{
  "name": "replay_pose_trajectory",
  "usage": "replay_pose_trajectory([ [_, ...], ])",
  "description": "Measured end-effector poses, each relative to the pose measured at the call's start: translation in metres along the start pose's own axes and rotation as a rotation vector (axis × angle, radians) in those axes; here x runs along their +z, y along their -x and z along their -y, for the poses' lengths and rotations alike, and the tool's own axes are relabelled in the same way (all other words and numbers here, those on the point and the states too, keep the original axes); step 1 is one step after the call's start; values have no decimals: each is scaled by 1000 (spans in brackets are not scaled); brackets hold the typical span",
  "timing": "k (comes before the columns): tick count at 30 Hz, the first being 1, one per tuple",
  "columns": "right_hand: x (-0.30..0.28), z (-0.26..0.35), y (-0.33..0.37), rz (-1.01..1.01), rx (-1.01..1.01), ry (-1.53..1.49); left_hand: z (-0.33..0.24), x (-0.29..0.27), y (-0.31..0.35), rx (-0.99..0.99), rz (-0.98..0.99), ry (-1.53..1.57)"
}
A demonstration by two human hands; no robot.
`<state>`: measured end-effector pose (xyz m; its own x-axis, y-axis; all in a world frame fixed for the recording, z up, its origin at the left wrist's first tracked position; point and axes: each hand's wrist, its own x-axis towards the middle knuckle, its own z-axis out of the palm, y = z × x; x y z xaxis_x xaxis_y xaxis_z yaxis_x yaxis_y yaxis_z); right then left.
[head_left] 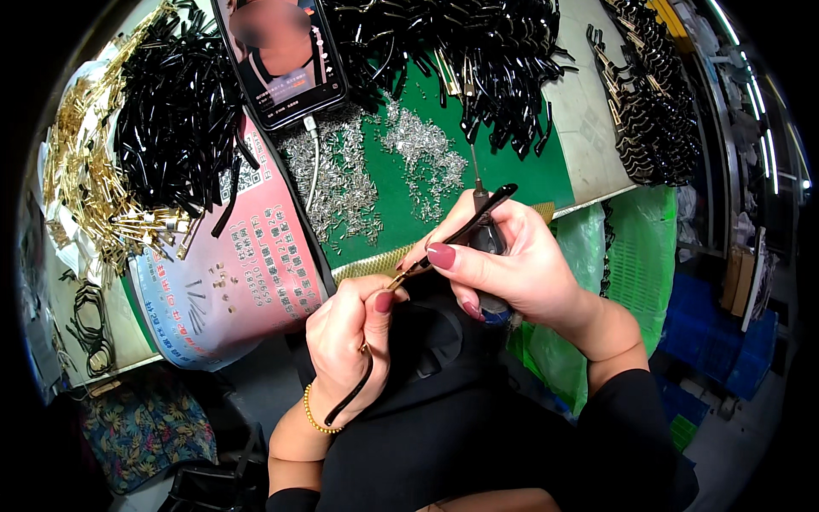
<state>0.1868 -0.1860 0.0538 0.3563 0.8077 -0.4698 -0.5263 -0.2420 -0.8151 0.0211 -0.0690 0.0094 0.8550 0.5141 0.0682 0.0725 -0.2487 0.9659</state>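
My left hand (350,333), wearing a gold bead bracelet (317,413), pinches a thin gold metal piece at the near end of a black glasses temple (465,229). From the same hand a slender black curved tip (351,398) hangs down toward the wrist; how it joins the gold piece is hidden by my fingers. My right hand (533,264) grips the temple between thumb and fingers. It also holds a dark-handled screwdriver (488,237) in the palm, its thin shaft pointing away from me over the table's front edge.
Small silver screw-like parts (341,183) lie scattered on the green mat (520,171). Heaps of black temples (179,111) and gold parts (81,158) cover the left. A phone (281,68) with a white cable stands behind. More temples (653,102) lie at right, above a green basket (636,264).
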Motion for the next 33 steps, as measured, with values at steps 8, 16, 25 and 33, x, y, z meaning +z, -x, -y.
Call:
replay_pose_trajectory([
  [8,1,1,0,18,2,-8,3,0,1,60,-7,-39],
  [16,-17,-8,4,122,-351,825,0,6,3,9,42,-12],
  [25,-31,20,8,23,-364,1677,4,2,-5,-218,-145,404],
  [33,-35,20,2,63,-374,1684,-4,10,-30,-303,1,403],
])
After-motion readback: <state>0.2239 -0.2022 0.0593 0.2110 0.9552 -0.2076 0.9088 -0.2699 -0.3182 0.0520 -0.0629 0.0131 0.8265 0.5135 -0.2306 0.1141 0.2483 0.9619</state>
